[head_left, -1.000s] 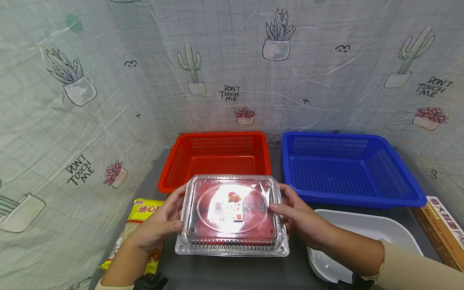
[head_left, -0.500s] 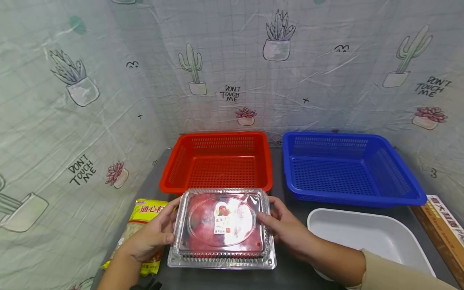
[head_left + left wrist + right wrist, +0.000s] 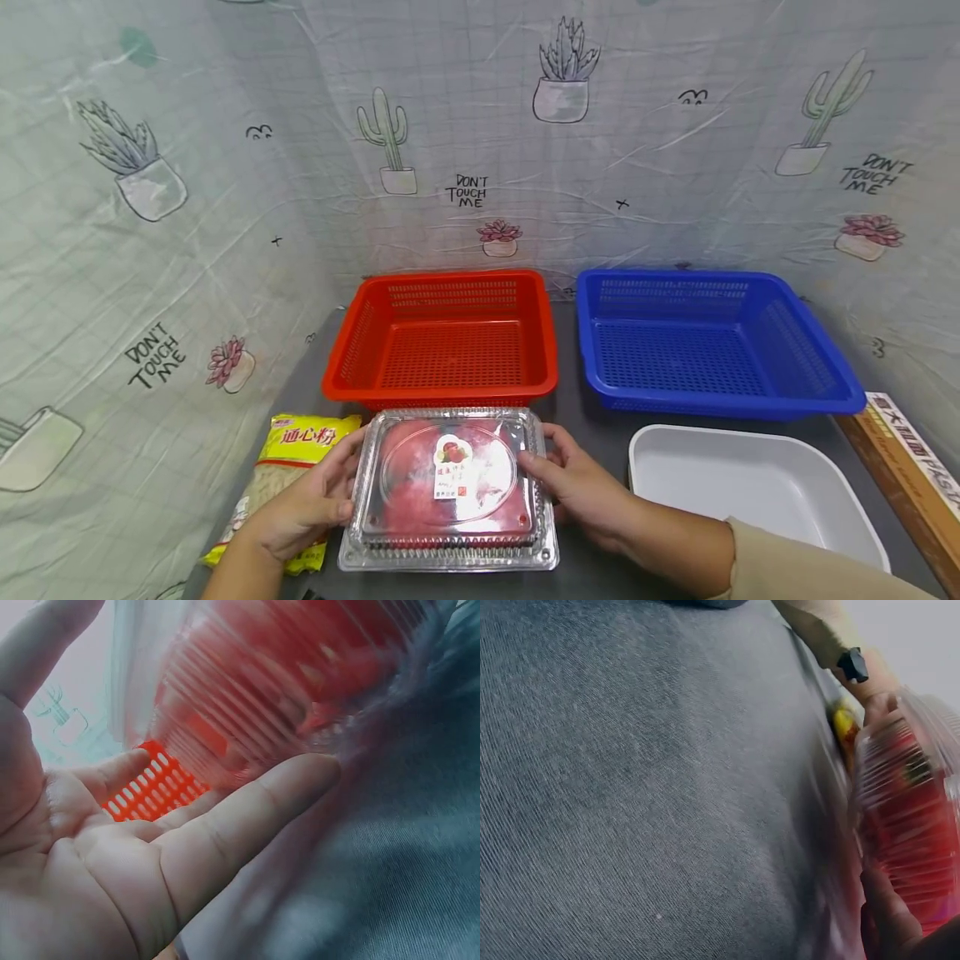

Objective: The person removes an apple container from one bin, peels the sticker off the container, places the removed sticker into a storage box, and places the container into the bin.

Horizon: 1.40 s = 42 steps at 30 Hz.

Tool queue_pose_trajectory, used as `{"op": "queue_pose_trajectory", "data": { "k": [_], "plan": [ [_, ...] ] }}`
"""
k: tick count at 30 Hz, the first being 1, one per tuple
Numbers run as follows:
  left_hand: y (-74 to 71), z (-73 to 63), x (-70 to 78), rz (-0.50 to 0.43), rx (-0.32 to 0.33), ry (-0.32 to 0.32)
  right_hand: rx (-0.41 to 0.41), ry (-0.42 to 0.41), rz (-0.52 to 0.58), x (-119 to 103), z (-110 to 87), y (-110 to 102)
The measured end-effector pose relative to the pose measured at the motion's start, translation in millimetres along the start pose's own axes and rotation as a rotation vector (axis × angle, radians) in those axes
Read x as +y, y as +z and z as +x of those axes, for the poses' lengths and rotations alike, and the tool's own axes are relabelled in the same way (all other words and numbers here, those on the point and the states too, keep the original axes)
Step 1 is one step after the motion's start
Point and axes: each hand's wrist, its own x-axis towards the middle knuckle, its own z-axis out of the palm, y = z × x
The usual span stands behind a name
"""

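At lower centre, clear ribbed box, red contents

Soft, even light fills your head view, with white glare flaring across the lid of the clear plastic box and faint sheen on the creased curtain. Your left wrist view washes out pale at upper left; the box's ridges smear, and soft shadow streaks the grey tabletop. Your right wrist view looks dim and bluish, the box blurred, the upper right corner bright.
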Motion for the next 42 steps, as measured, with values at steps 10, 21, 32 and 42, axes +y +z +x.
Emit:
{"op": "queue_pose_trajectory", "data": {
  "k": [10,21,32,42],
  "plan": [
    [-3.2,-4.8,-8.5,0.016,-0.008,-0.047,0.03,0.046,0.01,9.6,-3.2,6.9],
    [-4.3,-8.3,-8.1,0.082,-0.061,-0.032,0.166,-0.065,-0.213,17.9,-5.0,15.8],
    [-8.0,-7.9,-0.4,0.146,-0.061,-0.11,0.156,-0.014,-0.151,16.9,-8.9,14.5],
    [-11.6,-8.1,4.3,0.173,-0.042,-0.099,0.14,-0.026,-0.155,8.5,-4.4,5.5]
  ]
}}
